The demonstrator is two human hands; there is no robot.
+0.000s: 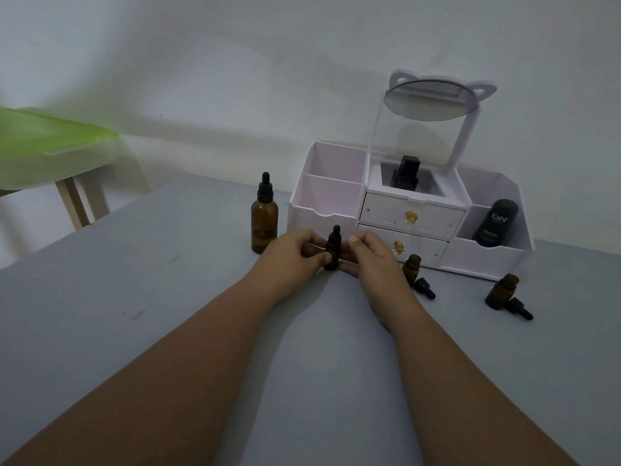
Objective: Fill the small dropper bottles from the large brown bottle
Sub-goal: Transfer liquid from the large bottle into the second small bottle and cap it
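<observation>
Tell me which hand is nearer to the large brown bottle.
Left. The left hand is just beside the large brown bottle, holding the small dropper bottle; the right hand lies beyond that small bottle.

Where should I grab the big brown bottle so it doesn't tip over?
Hold the big brown bottle around its wide glass body, coming from its left, where the table is open. It stands upright, and the white organizer sits close on its right. The black dropper cap on top is thin and probably gives a poorer hold.
</observation>
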